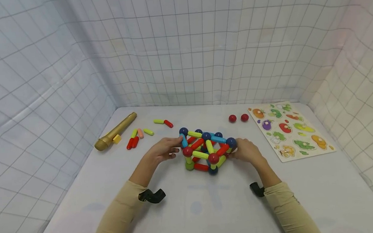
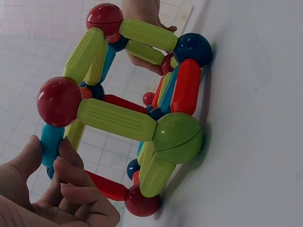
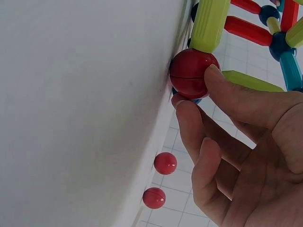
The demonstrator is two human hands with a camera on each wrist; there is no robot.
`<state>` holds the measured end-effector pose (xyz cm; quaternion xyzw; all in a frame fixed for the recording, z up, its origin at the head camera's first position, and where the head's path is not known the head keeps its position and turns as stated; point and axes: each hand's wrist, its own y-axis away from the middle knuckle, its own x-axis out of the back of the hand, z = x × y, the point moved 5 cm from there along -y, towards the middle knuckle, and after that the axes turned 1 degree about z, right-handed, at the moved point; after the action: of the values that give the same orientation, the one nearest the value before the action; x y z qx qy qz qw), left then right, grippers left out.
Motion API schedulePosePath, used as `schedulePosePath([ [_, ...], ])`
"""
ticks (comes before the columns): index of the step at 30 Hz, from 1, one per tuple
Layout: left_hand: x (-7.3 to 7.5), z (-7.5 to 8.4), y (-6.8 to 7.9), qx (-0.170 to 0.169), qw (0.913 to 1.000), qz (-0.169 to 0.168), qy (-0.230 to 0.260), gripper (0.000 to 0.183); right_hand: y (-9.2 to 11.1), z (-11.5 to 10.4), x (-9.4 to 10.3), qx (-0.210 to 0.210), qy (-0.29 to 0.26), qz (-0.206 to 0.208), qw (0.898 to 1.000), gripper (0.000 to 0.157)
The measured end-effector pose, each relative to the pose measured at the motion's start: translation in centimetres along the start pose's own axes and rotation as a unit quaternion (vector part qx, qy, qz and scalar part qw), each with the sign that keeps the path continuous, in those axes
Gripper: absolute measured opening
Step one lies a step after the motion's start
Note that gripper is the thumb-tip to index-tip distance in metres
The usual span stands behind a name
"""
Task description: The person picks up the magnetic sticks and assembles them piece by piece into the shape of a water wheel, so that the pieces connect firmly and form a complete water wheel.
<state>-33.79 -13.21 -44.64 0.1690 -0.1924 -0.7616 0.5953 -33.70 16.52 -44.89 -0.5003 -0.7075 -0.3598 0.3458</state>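
A magnetic rod-and-ball structure [image 1: 201,155] stands on the white table, built of red, light-green and blue rods joined by coloured balls. At its left side my left hand [image 1: 161,150] pinches an upright-leaning blue rod [image 2: 51,142] between thumb and fingertips, just beside a red ball [image 2: 59,101]. A green ball [image 2: 178,137] forms a lower corner. On the other side my right hand [image 1: 247,150] holds a low red ball [image 3: 191,73] between thumb and index finger; a light-green rod [image 3: 208,23] joins that ball. In the head view, part of the structure's right end hides behind the right hand.
Loose rods, among them a red rod [image 1: 168,123] and a light-green rod [image 1: 148,132], lie at the left. Beyond them is a gold toy microphone [image 1: 117,130]. Two red balls [image 1: 232,118] sit behind the structure; a vegetable puzzle board [image 1: 275,149] lies at the right.
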Motion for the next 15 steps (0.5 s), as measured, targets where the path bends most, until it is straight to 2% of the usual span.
schedulePosePath([
  [9, -0.8, -0.2, -0.9, 0.016, 0.9994, 0.007, -0.030, 0.039, 0.3, 0.3, -0.1, -0.010, -0.006, -0.008, 1.000, 0.038],
  [12, -0.2, -0.1, -1.2, 0.005, 0.9977, 0.009, -0.068, 0.043, 0.4, 0.4, 0.0, -0.015, -0.016, -0.019, 1.000, 0.040],
  [15, 1.0, 0.0, -2.0, -0.011, 0.9923, 0.033, -0.119, 0.042, 0.5, 0.8, -0.1, -0.017, -0.049, -0.040, 0.998, 0.045],
])
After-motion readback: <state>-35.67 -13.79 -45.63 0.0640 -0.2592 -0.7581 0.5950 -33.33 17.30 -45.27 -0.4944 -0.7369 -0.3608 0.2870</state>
